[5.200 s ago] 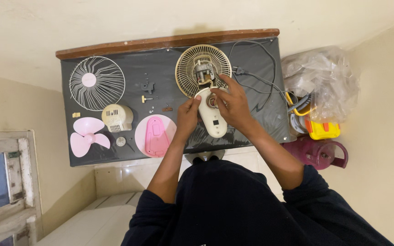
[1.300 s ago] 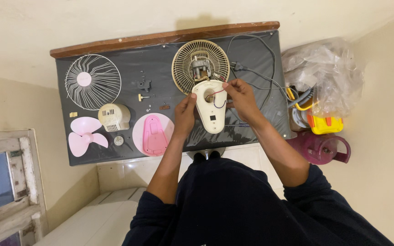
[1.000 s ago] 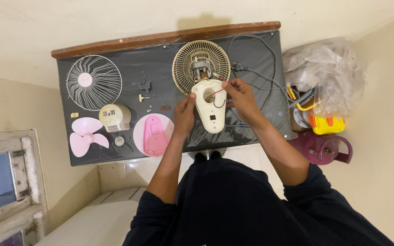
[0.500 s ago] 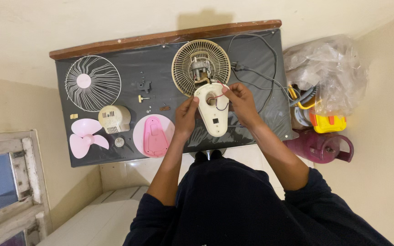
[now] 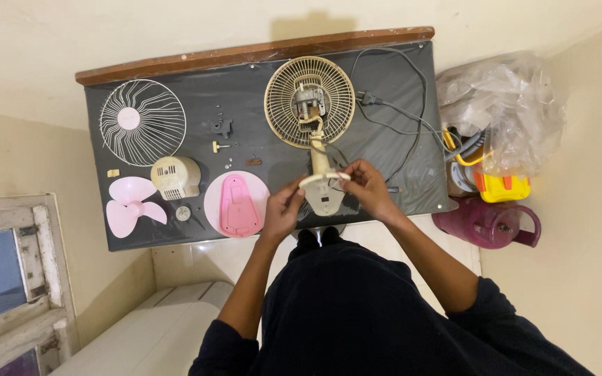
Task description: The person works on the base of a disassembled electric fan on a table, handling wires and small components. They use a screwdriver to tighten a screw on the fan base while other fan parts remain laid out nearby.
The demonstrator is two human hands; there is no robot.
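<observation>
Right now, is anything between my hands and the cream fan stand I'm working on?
Nothing visible. The left hand and right hand are both already on the fan stand, gripping its curved cream piece from either side. The pink base plate lies off to the left, clear of them.

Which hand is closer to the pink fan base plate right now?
Left. The left hand sits just right of the pink base plate; the right hand is farther right, beyond the cream fan stand.
</observation>
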